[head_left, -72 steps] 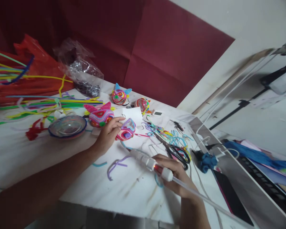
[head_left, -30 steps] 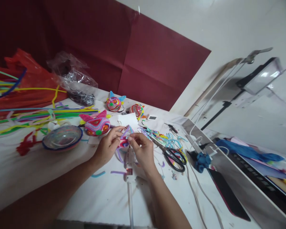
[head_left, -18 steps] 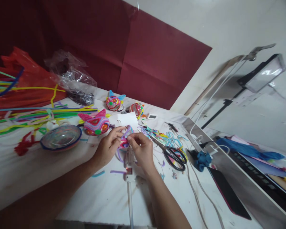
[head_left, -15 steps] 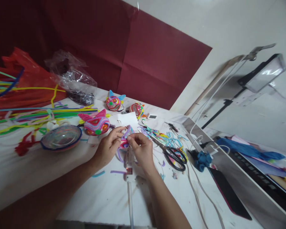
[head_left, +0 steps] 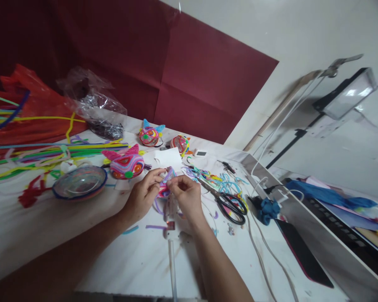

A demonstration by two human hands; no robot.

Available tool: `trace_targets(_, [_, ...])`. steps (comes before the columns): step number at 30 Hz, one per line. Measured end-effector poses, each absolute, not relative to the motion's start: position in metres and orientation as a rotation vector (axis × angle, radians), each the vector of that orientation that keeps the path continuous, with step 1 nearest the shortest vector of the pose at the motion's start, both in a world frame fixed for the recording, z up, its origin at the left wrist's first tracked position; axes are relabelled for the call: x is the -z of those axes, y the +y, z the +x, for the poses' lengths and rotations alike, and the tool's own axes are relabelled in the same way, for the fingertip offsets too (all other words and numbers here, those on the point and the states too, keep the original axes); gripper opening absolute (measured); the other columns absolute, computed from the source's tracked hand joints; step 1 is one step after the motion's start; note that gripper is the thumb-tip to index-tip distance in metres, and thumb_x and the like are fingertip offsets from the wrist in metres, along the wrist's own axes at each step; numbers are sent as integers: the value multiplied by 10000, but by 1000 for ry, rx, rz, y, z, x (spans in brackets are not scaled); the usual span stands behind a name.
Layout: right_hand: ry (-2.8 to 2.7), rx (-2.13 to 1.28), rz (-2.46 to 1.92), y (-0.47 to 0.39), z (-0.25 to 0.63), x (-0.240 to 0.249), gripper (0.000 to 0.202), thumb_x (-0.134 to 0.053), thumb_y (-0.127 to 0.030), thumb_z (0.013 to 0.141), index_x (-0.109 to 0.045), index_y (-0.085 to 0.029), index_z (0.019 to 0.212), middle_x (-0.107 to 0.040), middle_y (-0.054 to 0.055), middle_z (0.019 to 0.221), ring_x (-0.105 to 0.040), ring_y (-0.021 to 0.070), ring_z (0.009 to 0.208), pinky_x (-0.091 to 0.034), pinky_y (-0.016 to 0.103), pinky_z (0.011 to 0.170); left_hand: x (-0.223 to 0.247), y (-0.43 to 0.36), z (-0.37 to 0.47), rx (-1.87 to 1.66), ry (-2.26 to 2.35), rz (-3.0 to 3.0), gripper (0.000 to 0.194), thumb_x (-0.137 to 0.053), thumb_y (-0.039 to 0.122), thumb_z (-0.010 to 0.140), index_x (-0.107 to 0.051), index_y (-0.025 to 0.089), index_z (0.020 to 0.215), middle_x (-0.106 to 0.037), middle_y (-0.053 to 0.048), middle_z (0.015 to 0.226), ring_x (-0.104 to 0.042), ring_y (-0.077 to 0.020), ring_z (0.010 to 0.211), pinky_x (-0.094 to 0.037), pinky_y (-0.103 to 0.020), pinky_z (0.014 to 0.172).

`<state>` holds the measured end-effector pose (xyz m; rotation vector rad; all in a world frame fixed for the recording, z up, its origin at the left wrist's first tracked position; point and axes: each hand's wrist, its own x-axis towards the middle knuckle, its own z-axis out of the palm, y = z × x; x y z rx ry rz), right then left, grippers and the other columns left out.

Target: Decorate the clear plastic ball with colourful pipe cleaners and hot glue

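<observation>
Between both hands is a small craft piece [head_left: 164, 191] of pink, red and purple pipe cleaners, partly hidden by fingers. My left hand [head_left: 141, 193] grips its left side, fingers bent round it. My right hand [head_left: 186, 196] pinches a purple pipe cleaner [head_left: 168, 174] at the piece's upper right edge. Just below lies a white hot glue gun [head_left: 170, 212], a small red light on it and a clear glue stick [head_left: 172, 268] sticking out toward me. A loose purple pipe cleaner strip [head_left: 156, 227] rests beside the gun.
Black-handled scissors [head_left: 231, 207] lie right of my hands, near pipe cleaner scraps [head_left: 219, 182]. To the left stand a pink-eared animal mask [head_left: 127, 164] and a clear bowl with a blue rim [head_left: 79, 184]. A phone [head_left: 304, 253] and cables [head_left: 260, 256] are at the right.
Hardly anything differs. The view has shifted very slightly, and both hands keep their hold on the craft piece with only small finger movement.
</observation>
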<state>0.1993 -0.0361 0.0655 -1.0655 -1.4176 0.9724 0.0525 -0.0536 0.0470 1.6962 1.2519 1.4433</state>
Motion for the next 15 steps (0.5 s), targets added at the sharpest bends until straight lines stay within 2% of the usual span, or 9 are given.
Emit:
trace_targets(7, [-1316, -1055, -1034, -31, 198, -60, 94, -724, -264, 632, -679, -186, 657, -606, -46, 553, -456, 101, 511, -346, 234, 495, -45, -53, 54, -1484, 1208, 1644, 399, -467, 239, 853, -562, 184, 1237, -715, -42, 942, -649, -179, 744, -474, -298, 692])
trace_targets(15, [-1263, -1117, -1019, -32, 196, -61, 163, -732, -308, 603, -638, -194, 672, -572, -59, 525, -444, 91, 489, -340, 232, 485, -38, -50, 59, -1533, 1094, 1616, 402, -600, 236, 830, -529, 213, 1225, -671, -24, 906, -686, -189, 838, -517, -294, 750])
